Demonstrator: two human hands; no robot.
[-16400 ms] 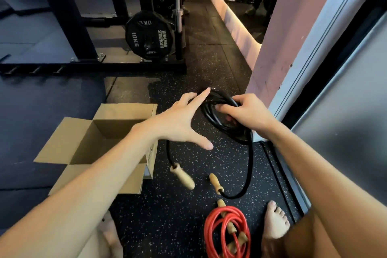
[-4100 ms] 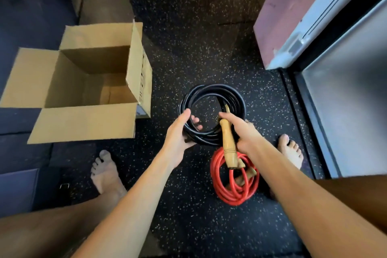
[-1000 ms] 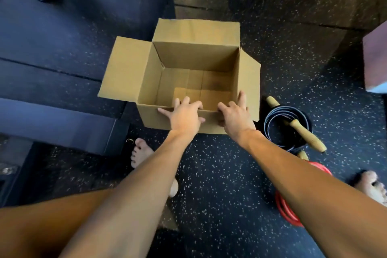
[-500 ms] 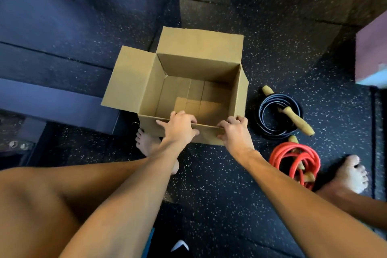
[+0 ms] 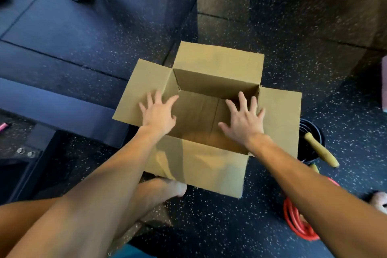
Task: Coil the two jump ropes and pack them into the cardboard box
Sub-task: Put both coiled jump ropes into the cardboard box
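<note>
Now the left hand point(image 5: 158, 112) and right hand point(image 5: 244, 120) spread empty fingers over the open cardboard box point(image 5: 194, 165), while the coiled black rope point(image 5: 307, 125) and red rope point(image 5: 293, 222) lie on the floor point(image 5: 219, 226) beside it: light, springy, probably best gripped across all loops together.

— How much of the black jump rope point(image 5: 307, 126) shows?
— Only part of the coil. The right flap point(image 5: 278, 115) of the cardboard box point(image 5: 217, 63) covers the rest.
— And the red jump rope point(image 5: 293, 222)?
— Mostly behind the right forearm point(image 5: 303, 178).
— Do the palms touch the box?
— Cannot tell: the left hand point(image 5: 157, 114) and right hand point(image 5: 244, 120) are blurred. The pink thing point(image 5: 3, 126) is cut off by the left edge.
</note>
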